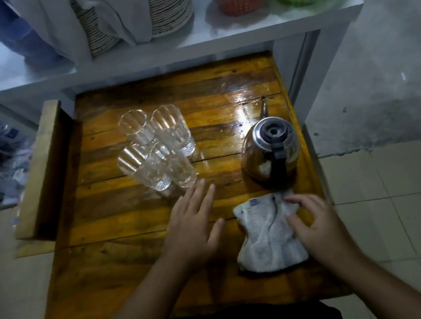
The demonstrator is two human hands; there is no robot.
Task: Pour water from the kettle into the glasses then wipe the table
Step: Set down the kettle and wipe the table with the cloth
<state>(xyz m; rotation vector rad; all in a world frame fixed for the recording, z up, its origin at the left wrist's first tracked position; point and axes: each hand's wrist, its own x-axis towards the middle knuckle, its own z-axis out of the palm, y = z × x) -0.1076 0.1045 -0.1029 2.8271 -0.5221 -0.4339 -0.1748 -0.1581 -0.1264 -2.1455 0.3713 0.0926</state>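
The stack of plates (134, 7) is cut off by the top edge and half hidden under a cloth (120, 12), while the right hand (314, 222) covers the towel's (266, 236) right side

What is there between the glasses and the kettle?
Nothing: only bare, wet-looking table lies between the glasses and the kettle in the head view.

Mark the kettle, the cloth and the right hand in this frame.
kettle (271, 146): head view, on its lid and upper body.
cloth (265, 236): head view, on its bare middle.
right hand (318, 225): head view, on the back of the hand.
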